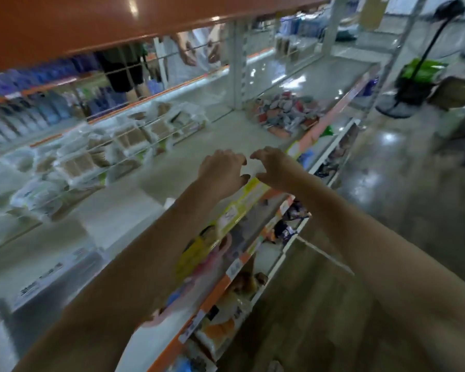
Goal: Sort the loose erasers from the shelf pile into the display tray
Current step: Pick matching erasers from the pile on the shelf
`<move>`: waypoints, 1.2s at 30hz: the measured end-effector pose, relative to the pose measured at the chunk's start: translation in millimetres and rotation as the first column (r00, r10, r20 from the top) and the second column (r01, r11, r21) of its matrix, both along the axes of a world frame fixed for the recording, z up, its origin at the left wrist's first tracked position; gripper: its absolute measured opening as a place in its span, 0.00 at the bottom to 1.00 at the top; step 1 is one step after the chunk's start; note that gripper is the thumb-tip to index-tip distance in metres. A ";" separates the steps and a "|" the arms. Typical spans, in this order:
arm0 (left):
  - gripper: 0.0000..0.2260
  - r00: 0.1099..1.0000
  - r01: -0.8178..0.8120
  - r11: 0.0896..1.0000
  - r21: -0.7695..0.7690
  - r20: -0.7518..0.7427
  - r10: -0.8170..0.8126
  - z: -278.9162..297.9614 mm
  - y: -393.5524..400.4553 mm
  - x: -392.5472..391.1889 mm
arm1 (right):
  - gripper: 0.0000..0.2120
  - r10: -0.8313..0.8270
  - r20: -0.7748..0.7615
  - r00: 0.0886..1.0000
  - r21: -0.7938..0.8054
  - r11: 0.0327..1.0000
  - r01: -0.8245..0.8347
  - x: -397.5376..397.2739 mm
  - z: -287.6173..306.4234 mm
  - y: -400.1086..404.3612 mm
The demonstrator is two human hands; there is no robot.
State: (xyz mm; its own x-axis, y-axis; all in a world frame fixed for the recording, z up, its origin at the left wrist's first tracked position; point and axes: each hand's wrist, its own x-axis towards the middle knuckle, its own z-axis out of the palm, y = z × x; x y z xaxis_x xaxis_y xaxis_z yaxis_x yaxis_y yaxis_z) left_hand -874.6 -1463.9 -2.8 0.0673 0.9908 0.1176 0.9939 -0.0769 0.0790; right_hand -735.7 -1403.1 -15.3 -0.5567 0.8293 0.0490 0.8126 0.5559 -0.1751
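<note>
A blurred heap of small red, white and grey packets, the eraser pile (285, 114), lies on the pale shelf (220, 140) to the right of a white upright. My left hand (220, 170) and my right hand (275, 167) hover side by side over the shelf's front edge, well short of the pile. Their fingers are loosely curled and hold nothing. No display tray can be made out in the motion blur.
Clear packets of brown goods (97, 154) line the shelf's back left behind a wire rail. An orange shelf (91, 25) overhangs above. A person (199, 49) stands beyond the rack. Lower shelves with goods (253, 264) drop away below; a standing fan (414, 76) is on the floor at right.
</note>
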 end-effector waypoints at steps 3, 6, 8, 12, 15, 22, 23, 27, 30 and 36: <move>0.20 1.000 0.015 1.000 -0.024 -0.007 -0.016 -2.5 43.4 37.2 | 0.24 -0.028 0.020 0.999 -0.022 0.999 0.028 41.8 -7.4 37.1; 0.20 1.000 0.018 0.999 -0.046 0.010 -0.018 -7.8 85.2 67.4 | 0.24 -0.058 0.024 0.998 -0.064 0.996 0.060 74.4 -12.1 74.0; 0.20 1.000 0.022 0.997 -0.067 0.015 -0.021 -13.0 112.0 81.3 | 0.24 -0.095 0.006 0.995 -0.086 0.992 0.095 90.0 -15.1 98.3; 0.20 1.000 0.023 0.995 -0.102 0.018 -0.021 -24.5 163.9 96.4 | 0.22 -0.131 -0.010 0.991 -0.078 0.988 0.130 110.2 -20.2 147.1; 0.18 0.999 0.016 0.998 -0.059 0.037 -0.014 -27.3 204.7 102.2 | 0.22 -0.154 -0.028 0.988 -0.096 0.984 0.151 119.6 -25.7 186.4; 0.13 0.993 -0.021 0.999 -0.026 0.115 0.024 -40.8 290.9 99.1 | 0.16 -0.120 -0.007 0.993 -0.046 0.992 0.120 126.1 -32.3 267.5; 0.14 0.994 -0.031 0.999 -0.034 0.108 0.034 -42.8 300.0 98.0 | 0.14 -0.126 -0.001 0.992 -0.040 0.991 0.126 126.4 -34.3 277.9; 0.13 0.988 -0.096 0.995 -0.002 0.124 0.095 -48.9 329.8 93.3 | 0.15 -0.090 -0.006 0.996 -0.034 0.995 0.090 128.3 -39.2 309.6; 0.14 0.979 -0.141 0.990 -0.015 0.145 0.141 -54.9 345.6 90.1 | 0.15 -0.003 0.008 1.000 -0.033 0.999 0.003 129.3 -41.0 326.4; 0.15 0.942 -0.204 0.978 -0.052 0.263 0.210 -63.3 361.9 89.5 | 0.16 0.140 0.030 0.990 0.005 0.990 -0.140 131.1 -53.7 354.7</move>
